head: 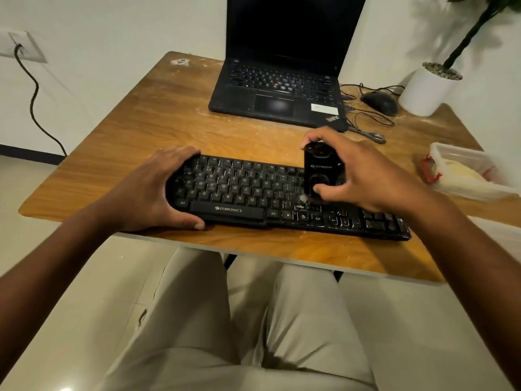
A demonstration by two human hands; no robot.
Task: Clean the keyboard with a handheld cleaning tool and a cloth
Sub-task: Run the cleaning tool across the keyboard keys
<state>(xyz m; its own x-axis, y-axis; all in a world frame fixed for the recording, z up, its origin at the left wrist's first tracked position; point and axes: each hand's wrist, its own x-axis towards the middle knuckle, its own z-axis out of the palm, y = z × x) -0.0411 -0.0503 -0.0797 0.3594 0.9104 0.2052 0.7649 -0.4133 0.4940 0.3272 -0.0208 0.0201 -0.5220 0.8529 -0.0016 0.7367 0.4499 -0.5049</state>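
Two hands were placed on the black keyboard (253, 197), which lay along the near edge of the wooden table (158, 119). Its left end was clasped by the left hand (158, 190), fingers curled over the far edge and thumb against the near edge. A small black cleaning tool (320, 167) was held upright by the right hand (366, 173), fingers and thumb wrapped round it, its lower end pressed on the keys right of centre. Behind the keyboard an open laptop (282, 88) was set, with a mouse (380, 102) and a white plant pot (427, 90) filled with pebbles to its right. A clear plastic box (468, 172) holding something pale, not identifiable, was seen at the right edge.
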